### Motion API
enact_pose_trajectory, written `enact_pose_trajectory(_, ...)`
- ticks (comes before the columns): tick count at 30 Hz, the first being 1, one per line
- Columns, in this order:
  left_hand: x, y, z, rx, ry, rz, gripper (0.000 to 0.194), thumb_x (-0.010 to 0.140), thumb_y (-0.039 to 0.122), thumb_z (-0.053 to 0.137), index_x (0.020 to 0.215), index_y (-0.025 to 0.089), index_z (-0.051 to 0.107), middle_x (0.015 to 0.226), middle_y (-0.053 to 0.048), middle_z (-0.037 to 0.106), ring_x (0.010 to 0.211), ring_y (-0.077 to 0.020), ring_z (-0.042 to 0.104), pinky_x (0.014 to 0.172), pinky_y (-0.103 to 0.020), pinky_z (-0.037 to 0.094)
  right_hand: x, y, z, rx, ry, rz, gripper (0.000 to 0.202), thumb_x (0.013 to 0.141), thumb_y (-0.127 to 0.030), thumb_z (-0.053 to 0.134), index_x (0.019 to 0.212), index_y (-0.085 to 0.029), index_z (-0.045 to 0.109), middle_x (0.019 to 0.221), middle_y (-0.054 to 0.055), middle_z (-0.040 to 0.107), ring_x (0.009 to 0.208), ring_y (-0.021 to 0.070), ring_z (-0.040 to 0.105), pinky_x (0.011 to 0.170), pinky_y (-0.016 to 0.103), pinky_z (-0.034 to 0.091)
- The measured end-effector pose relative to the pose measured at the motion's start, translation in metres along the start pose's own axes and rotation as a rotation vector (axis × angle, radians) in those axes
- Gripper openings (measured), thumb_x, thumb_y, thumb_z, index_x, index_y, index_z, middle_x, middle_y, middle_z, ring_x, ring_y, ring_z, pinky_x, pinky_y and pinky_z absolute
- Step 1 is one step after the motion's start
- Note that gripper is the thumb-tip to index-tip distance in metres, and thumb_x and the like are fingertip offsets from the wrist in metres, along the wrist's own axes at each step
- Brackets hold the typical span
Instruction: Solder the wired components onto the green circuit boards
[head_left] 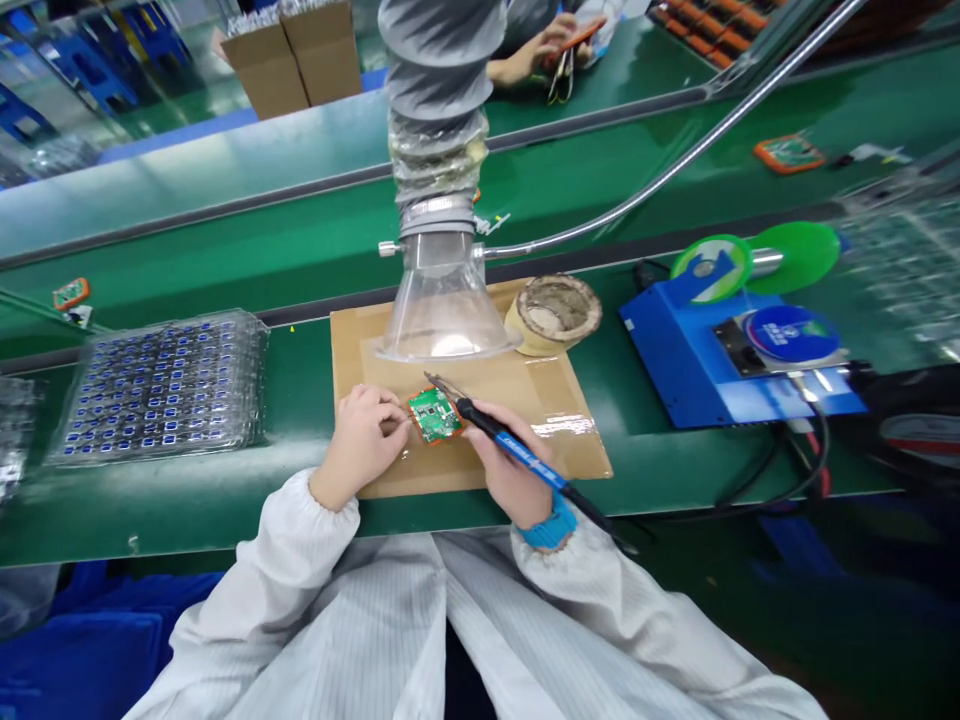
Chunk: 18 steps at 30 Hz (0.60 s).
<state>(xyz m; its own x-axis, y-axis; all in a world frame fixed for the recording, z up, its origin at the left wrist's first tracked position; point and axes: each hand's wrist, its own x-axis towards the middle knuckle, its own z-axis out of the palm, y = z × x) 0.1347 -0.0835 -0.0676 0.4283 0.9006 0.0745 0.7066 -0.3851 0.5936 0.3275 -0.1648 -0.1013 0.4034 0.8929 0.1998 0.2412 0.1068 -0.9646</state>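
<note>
A small green circuit board [435,415] lies on a brown cardboard mat [540,420], near the mat's near-left corner, on the green bench [300,480]. The left hand [364,440] rests at the board's left edge, fingers curled together and pinching something thin against it; what is pinched is too small to tell. The right hand [502,465] is closed around a blue-handled soldering iron [510,445], its tip over the board's far edge. A clear fume-extraction funnel [442,300] hangs above the mat's far edge, with a round tip-cleaner pot [555,315] just beside it at the far-right corner. A blue soldering station [720,360] stands toward the bench's right end; a clear tray of blue parts [161,385] lies toward the left end. Another person's hands [540,50] work beyond the far conveyor [225,170].
</note>
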Motion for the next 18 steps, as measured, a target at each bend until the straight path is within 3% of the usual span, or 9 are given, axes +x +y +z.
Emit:
enact_pose_trajectory(7,0.014,-0.002,0.000,0.018,-0.152,-0.095,0.018,0.083,0.016,0.070,0.065,0.019,0.067,0.089,-0.003,0.070,0.091,-0.0226,0.057,0.092,-0.044,0.036,-0.013,0.007,-0.015,0.027,0.081,-0.037,0.016,0.094,-0.041,0.064,0.093,-0.025,0.066,0.085,0.004,0.070,0.077,0.0205,0.072,0.069,0.035,0.061)
enact_pose_trajectory(18,0.020,-0.003,-0.003,0.065,-0.189,-0.036,0.019,0.084,0.017,0.067,0.065,0.019,0.067,0.091,-0.004,0.071,0.092,-0.0230,0.057,0.087,-0.042,0.036,-0.014,0.012,-0.013,0.014,0.018,-0.079,0.008,0.093,-0.033,0.065,0.096,-0.026,0.065,0.089,0.005,0.071,0.084,0.0218,0.072,0.075,0.036,0.060)
